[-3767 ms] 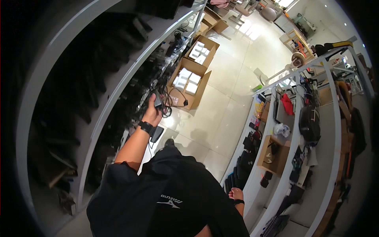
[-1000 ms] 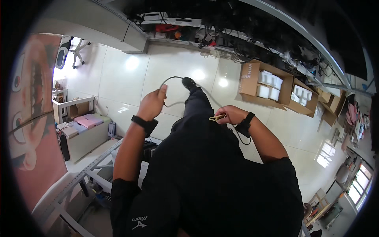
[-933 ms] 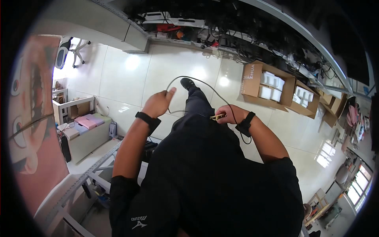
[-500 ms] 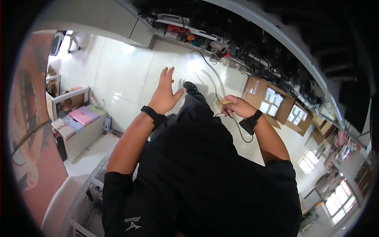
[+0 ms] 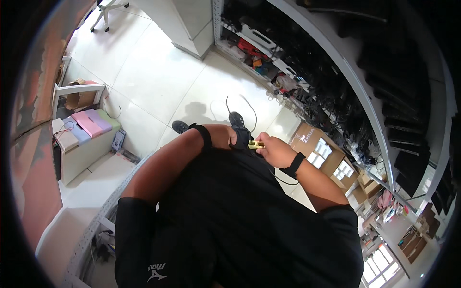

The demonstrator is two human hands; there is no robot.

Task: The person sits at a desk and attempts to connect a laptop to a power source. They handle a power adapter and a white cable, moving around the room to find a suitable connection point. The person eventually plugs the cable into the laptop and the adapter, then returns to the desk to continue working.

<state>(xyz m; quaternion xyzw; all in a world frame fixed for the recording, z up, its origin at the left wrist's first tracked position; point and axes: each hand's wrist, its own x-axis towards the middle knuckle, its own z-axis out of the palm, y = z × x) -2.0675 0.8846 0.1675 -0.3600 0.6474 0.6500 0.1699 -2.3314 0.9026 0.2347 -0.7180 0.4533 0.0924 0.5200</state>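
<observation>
In front of my waist, my right hand [image 5: 274,151] pinches a small yellow-green piece [image 5: 255,144]; its exact kind is too small to make out. A thin black cable [image 5: 254,115] curves over the floor beyond that hand, and a black cable loop [image 5: 286,183] shows below my right wrist. My left hand [image 5: 223,137] is bent inward against my dark clothing, just left of the yellow-green piece. Most of its fingers are hidden, so what it holds, if anything, does not show. Both wrists wear black bands.
Shelves packed with black cables and gear [image 5: 317,91] run along the right. Open cardboard boxes [image 5: 309,139] holding white packs stand below them. At left is a low cabinet [image 5: 81,161] with pastel folders [image 5: 91,126] on top. A grey-white cabinet [image 5: 192,29] stands ahead.
My left hand, spread in the air before, has come down and inward to my body. My right hand has moved left with the yellow-green piece. The view has turned and shows both shoes.
</observation>
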